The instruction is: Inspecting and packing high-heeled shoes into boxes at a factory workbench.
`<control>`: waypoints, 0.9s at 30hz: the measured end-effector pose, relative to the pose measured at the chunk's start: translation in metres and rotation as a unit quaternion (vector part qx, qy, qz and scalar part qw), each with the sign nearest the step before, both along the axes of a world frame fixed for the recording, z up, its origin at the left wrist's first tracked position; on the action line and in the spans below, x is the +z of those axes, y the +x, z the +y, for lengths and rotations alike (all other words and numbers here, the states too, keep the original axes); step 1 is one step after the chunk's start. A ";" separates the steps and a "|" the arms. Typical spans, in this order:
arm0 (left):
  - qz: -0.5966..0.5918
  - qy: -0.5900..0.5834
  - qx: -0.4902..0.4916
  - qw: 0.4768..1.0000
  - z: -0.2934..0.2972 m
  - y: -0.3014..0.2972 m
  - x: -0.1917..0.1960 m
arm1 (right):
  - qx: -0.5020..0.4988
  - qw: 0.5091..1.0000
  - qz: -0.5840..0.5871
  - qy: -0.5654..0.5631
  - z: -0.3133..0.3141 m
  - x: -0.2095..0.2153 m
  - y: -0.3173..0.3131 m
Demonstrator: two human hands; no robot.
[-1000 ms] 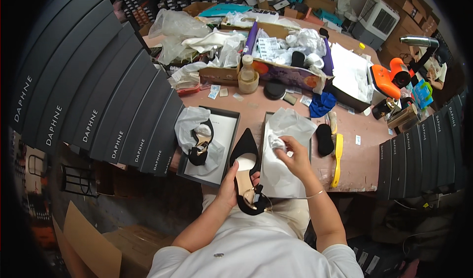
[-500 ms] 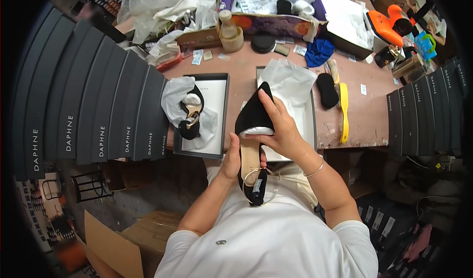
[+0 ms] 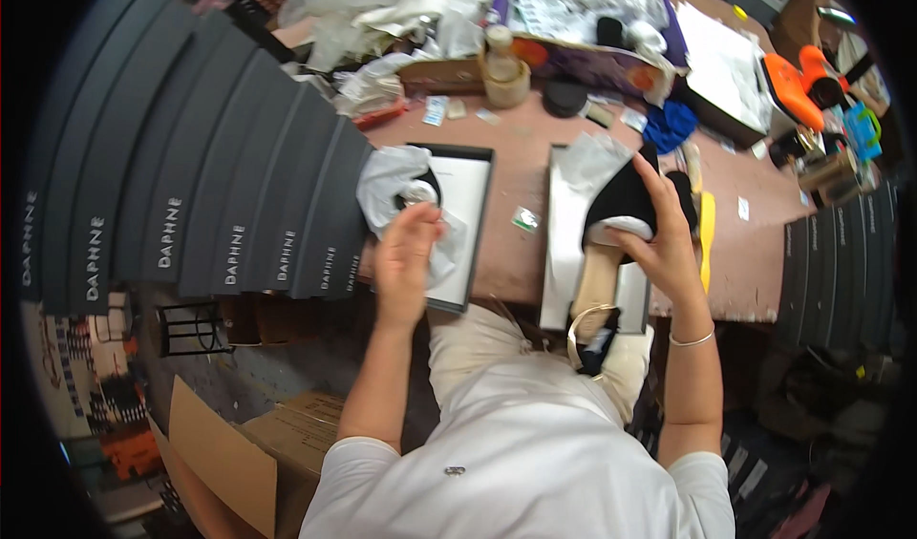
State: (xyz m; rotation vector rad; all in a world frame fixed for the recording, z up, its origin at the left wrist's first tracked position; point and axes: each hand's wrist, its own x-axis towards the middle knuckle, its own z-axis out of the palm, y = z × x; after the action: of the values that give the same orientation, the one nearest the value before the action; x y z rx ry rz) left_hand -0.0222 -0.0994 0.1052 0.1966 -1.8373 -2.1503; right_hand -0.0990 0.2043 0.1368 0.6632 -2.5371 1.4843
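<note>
My right hand (image 3: 667,243) grips a black pointed-toe shoe (image 3: 619,200) by its front part. Its beige insole faces up, white paper fills the toe, and a gold-edged ankle strap hangs at the heel. The shoe is over a box (image 3: 562,286) lined with white tissue. My left hand (image 3: 403,262), a little blurred, is over the other grey box (image 3: 470,224), fingers loosely stretched towards a second black shoe (image 3: 432,178) lying in white tissue (image 3: 382,178). My left palm and fingers partly cover that shoe.
Dark grey shoe boxes stand stacked at the left (image 3: 210,176) and right (image 3: 836,262). A small green-and-white packet (image 3: 525,218) lies between the open boxes. Beyond are a yellow-handled tool (image 3: 707,243), a blue cloth (image 3: 671,125) and plastic wrappings (image 3: 420,23). A cardboard carton (image 3: 224,453) is below left.
My left hand has let go of the held shoe and moved left to the other box. My right hand has carried its shoe rightwards. The whole view has shifted.
</note>
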 end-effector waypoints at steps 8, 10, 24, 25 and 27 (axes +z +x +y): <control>0.001 -0.699 -0.108 0.707 -0.123 -0.010 -0.040 | -0.014 0.939 0.056 0.339 0.002 -0.095 -0.010; 0.025 -0.754 -0.136 0.643 -0.117 -0.022 -0.050 | 0.087 0.888 0.149 0.426 0.010 -0.082 -0.003; -0.039 -0.799 -0.357 0.483 -0.055 -0.093 -0.062 | 0.176 0.896 0.111 0.392 0.026 -0.118 0.017; 0.021 -0.793 -0.331 0.511 -0.051 -0.092 -0.071 | 0.163 0.905 0.100 0.379 0.026 -0.115 0.016; 0.024 -0.749 -0.321 0.578 -0.050 -0.102 -0.070 | 0.123 0.936 0.086 0.319 0.024 -0.099 0.013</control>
State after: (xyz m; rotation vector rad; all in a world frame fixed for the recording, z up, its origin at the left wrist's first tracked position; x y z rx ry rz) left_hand -0.1242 -0.1494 0.0352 -0.9926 -3.1620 -0.0147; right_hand -0.0856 0.2279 0.0374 1.1670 -2.8576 0.5685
